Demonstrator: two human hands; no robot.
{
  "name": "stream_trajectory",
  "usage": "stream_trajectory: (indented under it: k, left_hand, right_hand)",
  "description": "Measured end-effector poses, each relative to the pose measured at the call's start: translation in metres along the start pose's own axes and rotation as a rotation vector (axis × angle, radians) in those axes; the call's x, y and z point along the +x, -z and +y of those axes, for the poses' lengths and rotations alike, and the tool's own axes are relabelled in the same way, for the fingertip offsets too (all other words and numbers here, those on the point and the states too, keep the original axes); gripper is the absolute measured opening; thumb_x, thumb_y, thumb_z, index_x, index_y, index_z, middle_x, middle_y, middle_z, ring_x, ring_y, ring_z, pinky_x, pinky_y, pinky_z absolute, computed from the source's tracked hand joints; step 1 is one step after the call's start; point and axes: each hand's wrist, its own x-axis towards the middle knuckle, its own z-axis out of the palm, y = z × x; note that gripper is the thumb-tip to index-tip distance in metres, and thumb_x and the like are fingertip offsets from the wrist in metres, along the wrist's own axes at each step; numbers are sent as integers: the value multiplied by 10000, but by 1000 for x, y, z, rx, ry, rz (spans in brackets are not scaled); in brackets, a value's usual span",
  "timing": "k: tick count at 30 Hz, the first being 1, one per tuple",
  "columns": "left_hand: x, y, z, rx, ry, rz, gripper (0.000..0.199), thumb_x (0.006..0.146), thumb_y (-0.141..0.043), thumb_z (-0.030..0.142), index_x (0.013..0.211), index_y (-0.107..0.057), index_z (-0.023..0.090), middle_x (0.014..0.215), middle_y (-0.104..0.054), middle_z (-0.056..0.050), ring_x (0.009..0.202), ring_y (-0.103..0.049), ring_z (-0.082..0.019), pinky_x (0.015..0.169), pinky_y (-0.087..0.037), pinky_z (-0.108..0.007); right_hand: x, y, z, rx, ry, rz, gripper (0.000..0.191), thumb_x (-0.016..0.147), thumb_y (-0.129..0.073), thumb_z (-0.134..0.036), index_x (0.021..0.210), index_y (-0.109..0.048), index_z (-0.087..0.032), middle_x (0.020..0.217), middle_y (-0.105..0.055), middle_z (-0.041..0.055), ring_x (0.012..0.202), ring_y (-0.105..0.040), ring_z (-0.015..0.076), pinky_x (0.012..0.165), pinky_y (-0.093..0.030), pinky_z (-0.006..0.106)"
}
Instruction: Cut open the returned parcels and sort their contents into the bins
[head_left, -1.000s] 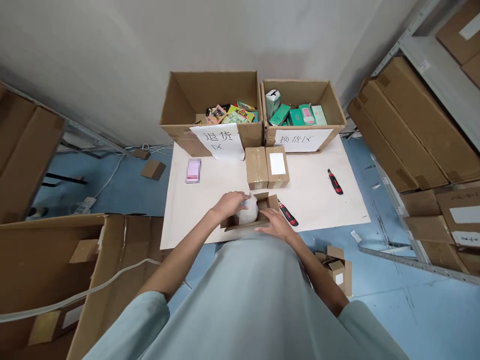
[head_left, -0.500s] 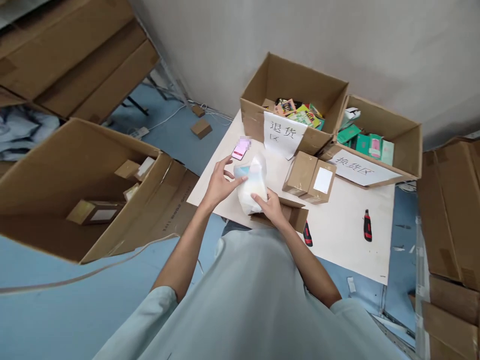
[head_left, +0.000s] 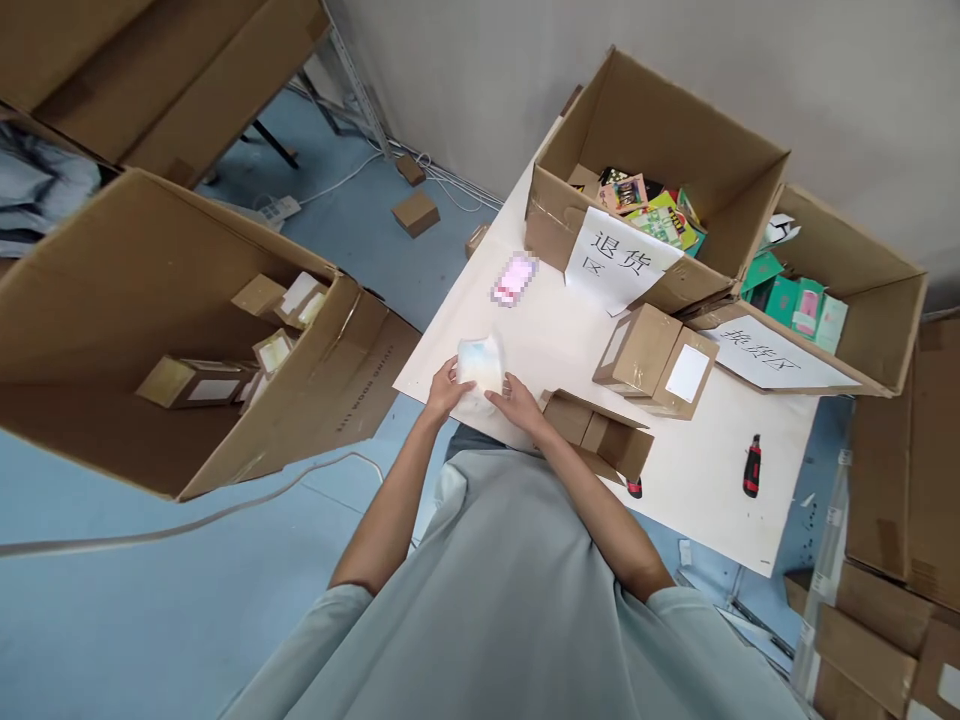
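A white wrapped package (head_left: 481,362) with a pale blue patch is held between my two hands over the near left corner of the table. My left hand (head_left: 446,388) grips its left side, with the thumb across the near face. On the right side, my right hand (head_left: 517,401) is closed on it in the same way. What lies inside the wrapping does not show. An open small cardboard box (head_left: 600,440) stands just right of my right hand. Beyond the package, a phone (head_left: 514,279) with a pink screen lies on the table.
Two taped cartons (head_left: 652,360) stand at mid-table. Behind are a labelled box (head_left: 551,215) of colourful packets and another labelled box (head_left: 892,350) with green packs. A red-black utility knife (head_left: 752,467) lies right; another knife (head_left: 634,488) is partly hidden. A big carton (head_left: 300,420) stands left.
The package has moved nearer to my body and to the left. My left hand, fingers spread before, now grips its side. The view has shifted, and the small open box is more exposed.
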Motion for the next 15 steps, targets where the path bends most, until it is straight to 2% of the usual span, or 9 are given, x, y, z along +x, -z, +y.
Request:
stream_trajectory:
  k: [2, 4, 7, 9, 10, 11, 13, 15]
  left_hand:
    - [12, -6, -7, 159, 41, 13, 862, 674, -803, 217, 1509, -607, 138, 1266, -791, -162, 1132, -778, -348, 978, -654, -489]
    - [20, -12, -11, 272, 53, 29, 791, 659, -790, 168, 1439, -661, 140, 1242, -785, -169, 1189, -757, -388, 1061, -620, -551]
    - [20, -22, -12, 357, 8, 83, 808, 647, -808, 144, 1442, -664, 145, 1437, -698, -228, 1461, -594, -465, 1272, -442, -635]
    - [12, -31, -9, 420, -81, 122, 798, 712, -813, 194, 1488, -637, 139, 1590, -595, -251, 1589, -464, -457, 1344, -351, -619]
    - [6, -37, -6, 430, -125, 107, 755, 766, -800, 240, 1495, -632, 137, 1620, -573, -251, 1601, -456, -439, 1348, -355, -601]
    - [-1, -43, -3, 419, -157, 58, 689, 827, -773, 298, 1485, -640, 139, 1618, -584, -245, 1584, -487, -418, 1334, -385, -583]
    - [-18, -59, 5, 345, -165, -127, 566, 933, -694, 436, 1423, -679, 153, 1554, -656, -223, 1499, -588, -381, 1281, -461, -549]
    - [-39, -74, 12, 255, -121, -316, 578, 983, -621, 596, 1361, -711, 168, 1502, -701, -201, 1416, -656, -361, 1219, -522, -523]
  right_hand:
    - [-5, 5, 0, -16, -59, 8, 714, 957, -807, -423, 1598, -588, -198, 1651, -614, 186, 1515, -616, 354, 1242, -526, 518]
    - [-17, 13, -2, -18, -47, 27, 718, 972, -793, -445, 1612, -585, -195, 1692, -568, 197, 1536, -597, 367, 1272, -498, 541]
    - [-52, 37, -9, 36, 88, 113, 627, 982, -769, -552, 1524, -682, -249, 1633, -637, 154, 1495, -634, 346, 1260, -523, 533]
    - [-85, 64, -12, 114, 215, 247, 554, 1013, -713, -601, 1462, -728, -275, 1567, -691, 121, 1436, -680, 305, 1233, -557, 496]
    - [-102, 80, -10, 142, 252, 321, 531, 1023, -705, -603, 1441, -739, -279, 1525, -719, 115, 1399, -705, 293, 1220, -569, 488]
    - [-119, 98, -6, 156, 268, 410, 519, 1025, -707, -604, 1425, -746, -275, 1491, -740, 116, 1384, -714, 289, 1210, -576, 484]
    - [-150, 135, 13, 153, 239, 638, 539, 999, -731, -626, 1383, -761, -249, 1451, -759, 139, 1372, -713, 299, 1201, -576, 497]
    - [-174, 165, 44, 159, 144, 878, 626, 962, -727, -689, 1366, -757, -211, 1461, -746, 181, 1364, -709, 324, 1185, -576, 533]
